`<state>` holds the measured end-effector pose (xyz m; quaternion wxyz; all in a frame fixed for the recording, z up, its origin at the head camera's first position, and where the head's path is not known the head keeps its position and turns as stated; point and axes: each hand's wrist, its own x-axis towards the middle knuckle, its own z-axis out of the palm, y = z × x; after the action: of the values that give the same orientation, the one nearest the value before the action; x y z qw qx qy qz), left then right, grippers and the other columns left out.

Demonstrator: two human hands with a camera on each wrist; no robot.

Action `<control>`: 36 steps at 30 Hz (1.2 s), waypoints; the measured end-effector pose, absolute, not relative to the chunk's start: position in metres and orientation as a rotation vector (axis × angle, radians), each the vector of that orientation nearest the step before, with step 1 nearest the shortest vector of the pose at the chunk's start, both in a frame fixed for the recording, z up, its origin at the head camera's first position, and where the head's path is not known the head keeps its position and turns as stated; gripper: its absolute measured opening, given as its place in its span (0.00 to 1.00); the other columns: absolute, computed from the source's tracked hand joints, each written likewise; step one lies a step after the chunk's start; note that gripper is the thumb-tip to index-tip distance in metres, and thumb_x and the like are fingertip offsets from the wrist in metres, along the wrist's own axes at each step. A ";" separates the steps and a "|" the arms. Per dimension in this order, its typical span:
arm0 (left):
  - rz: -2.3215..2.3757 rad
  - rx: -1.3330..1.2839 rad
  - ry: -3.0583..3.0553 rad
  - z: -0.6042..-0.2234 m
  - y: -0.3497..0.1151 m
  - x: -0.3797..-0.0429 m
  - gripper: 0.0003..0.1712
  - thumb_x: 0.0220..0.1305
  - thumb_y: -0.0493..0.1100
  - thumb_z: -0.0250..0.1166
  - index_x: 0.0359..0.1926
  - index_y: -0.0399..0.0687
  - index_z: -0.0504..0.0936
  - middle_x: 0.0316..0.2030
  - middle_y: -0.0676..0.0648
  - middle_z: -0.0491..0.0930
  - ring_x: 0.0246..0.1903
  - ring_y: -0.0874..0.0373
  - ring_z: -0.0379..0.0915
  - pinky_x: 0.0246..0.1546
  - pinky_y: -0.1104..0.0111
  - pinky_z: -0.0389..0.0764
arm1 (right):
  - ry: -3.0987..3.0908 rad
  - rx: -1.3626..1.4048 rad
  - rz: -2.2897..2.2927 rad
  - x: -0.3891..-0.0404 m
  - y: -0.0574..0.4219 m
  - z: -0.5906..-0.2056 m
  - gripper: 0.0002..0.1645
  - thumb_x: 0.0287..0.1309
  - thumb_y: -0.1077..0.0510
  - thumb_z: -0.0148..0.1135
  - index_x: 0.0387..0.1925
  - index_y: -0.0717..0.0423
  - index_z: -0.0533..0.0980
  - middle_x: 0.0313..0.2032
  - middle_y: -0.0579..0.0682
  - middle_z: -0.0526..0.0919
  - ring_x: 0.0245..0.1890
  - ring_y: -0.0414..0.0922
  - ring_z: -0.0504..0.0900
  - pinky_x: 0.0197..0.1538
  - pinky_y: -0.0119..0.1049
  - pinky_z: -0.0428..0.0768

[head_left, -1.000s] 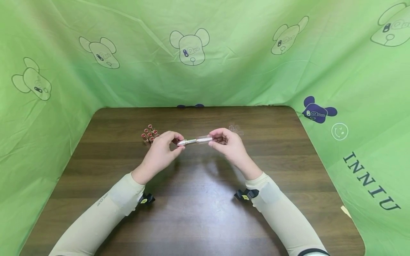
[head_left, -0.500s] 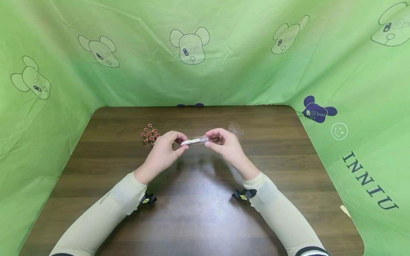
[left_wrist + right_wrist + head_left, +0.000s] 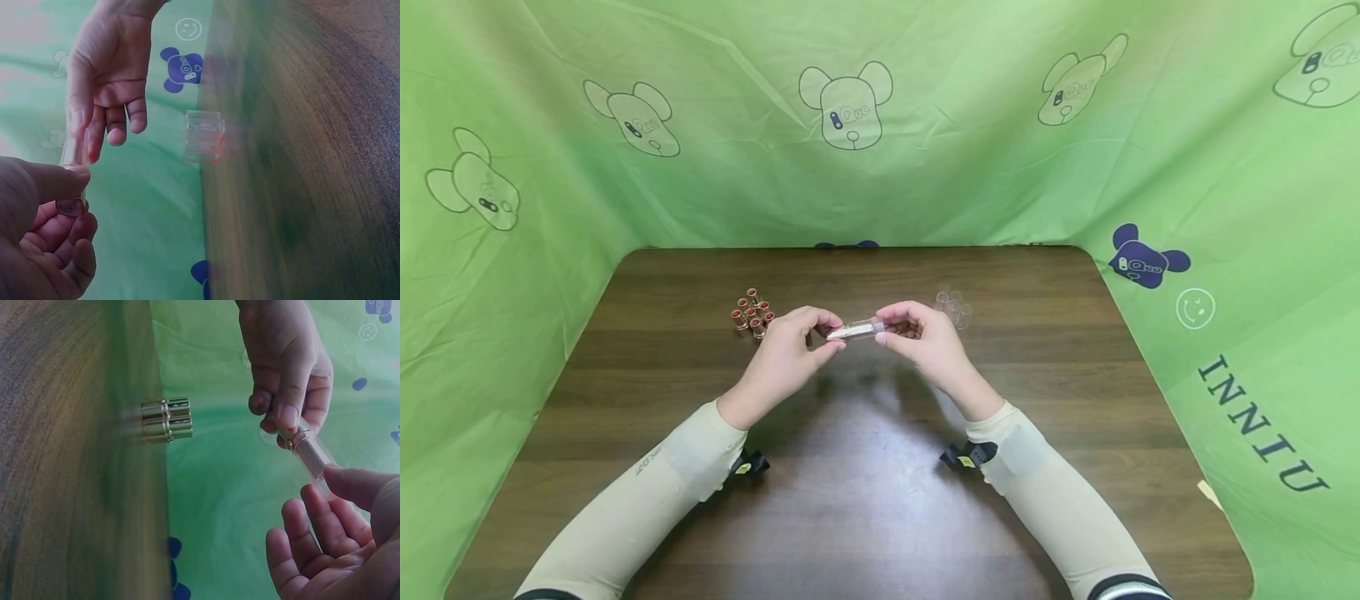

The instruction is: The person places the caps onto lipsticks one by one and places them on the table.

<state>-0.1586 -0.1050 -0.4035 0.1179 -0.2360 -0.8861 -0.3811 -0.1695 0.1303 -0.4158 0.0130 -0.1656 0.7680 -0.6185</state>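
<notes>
Between the two hands, above the table, a slim metallic lipstick tube (image 3: 310, 450) lies nearly level in the head view. The left hand (image 3: 781, 354) pinches its base end between thumb and fingers. On the other end, the right hand (image 3: 936, 343) pinches a clear cap (image 3: 876, 326) that surrounds much of the metal barrel. The right wrist view shows the barrel inside the transparent wall, with a ring near the left thumb. In the left wrist view the tube's round end (image 3: 70, 206) shows under the left thumb.
Several gold tubes (image 3: 751, 314) with red openings stand upright beyond the left hand. A cluster of several clear caps (image 3: 953, 308) stands behind the right hand. The brown wooden table (image 3: 880, 500) is enclosed by a green printed curtain (image 3: 925, 192).
The clear cap has slid left over the metal barrel, bringing the hands closer together. The right hand moved left; the left hand shifted slightly right. Both keep their pinch.
</notes>
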 end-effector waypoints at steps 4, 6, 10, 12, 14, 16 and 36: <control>-1.153 -0.696 -2.574 -0.402 -0.105 -0.159 0.12 0.53 0.43 0.74 0.39 0.52 0.83 0.34 0.56 0.81 0.33 0.60 0.75 0.30 0.70 0.70 | 2.417 -0.527 -1.925 -0.170 0.130 -0.414 0.17 0.50 0.60 0.72 0.45 0.54 0.81 0.41 0.52 0.86 0.38 0.46 0.82 0.41 0.34 0.81; -1.178 -0.697 -2.565 -0.402 -0.106 -0.158 0.13 0.52 0.43 0.74 0.39 0.51 0.83 0.34 0.55 0.81 0.32 0.58 0.75 0.30 0.69 0.72 | 2.439 -0.535 -1.910 -0.169 0.130 -0.413 0.17 0.50 0.59 0.73 0.44 0.52 0.82 0.40 0.50 0.86 0.37 0.45 0.83 0.40 0.34 0.81; -1.226 -0.685 -2.548 -0.404 -0.107 -0.159 0.13 0.51 0.42 0.75 0.39 0.50 0.83 0.34 0.54 0.82 0.31 0.59 0.76 0.30 0.67 0.76 | 2.477 -0.556 -1.879 -0.169 0.129 -0.410 0.16 0.49 0.55 0.74 0.43 0.48 0.82 0.39 0.46 0.86 0.36 0.44 0.83 0.40 0.37 0.82; -1.246 -0.672 -2.541 -0.406 -0.107 -0.159 0.13 0.51 0.42 0.75 0.39 0.50 0.83 0.34 0.55 0.81 0.30 0.61 0.76 0.30 0.67 0.77 | 2.489 -0.561 -1.866 -0.169 0.128 -0.410 0.16 0.49 0.54 0.74 0.43 0.46 0.83 0.39 0.45 0.86 0.36 0.43 0.83 0.41 0.41 0.82; -1.259 -0.661 -2.535 -0.408 -0.107 -0.160 0.13 0.50 0.42 0.75 0.39 0.51 0.83 0.33 0.56 0.81 0.30 0.64 0.75 0.30 0.68 0.78 | 2.495 -0.561 -1.860 -0.169 0.128 -0.410 0.16 0.50 0.53 0.74 0.43 0.46 0.82 0.39 0.45 0.86 0.36 0.43 0.83 0.41 0.44 0.82; -1.272 -0.659 -2.528 -0.410 -0.106 -0.162 0.13 0.50 0.42 0.75 0.38 0.52 0.83 0.33 0.56 0.81 0.30 0.65 0.76 0.30 0.68 0.79 | 2.499 -0.561 -1.860 -0.169 0.127 -0.410 0.16 0.50 0.54 0.73 0.43 0.47 0.82 0.39 0.45 0.86 0.36 0.43 0.83 0.42 0.45 0.82; -1.158 -0.699 -2.653 -0.428 -0.108 -0.168 0.17 0.55 0.48 0.72 0.44 0.56 0.78 0.38 0.59 0.81 0.40 0.64 0.77 0.38 0.66 0.76 | 2.640 -0.699 -1.740 -0.173 0.113 -0.410 0.16 0.54 0.54 0.70 0.45 0.46 0.79 0.39 0.40 0.83 0.38 0.38 0.80 0.44 0.43 0.81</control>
<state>-0.1681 -0.1084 -0.4275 0.0817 -0.2340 -0.8880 -0.3874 -0.1728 0.1134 -0.4100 -0.0483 -0.2155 0.8143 -0.5368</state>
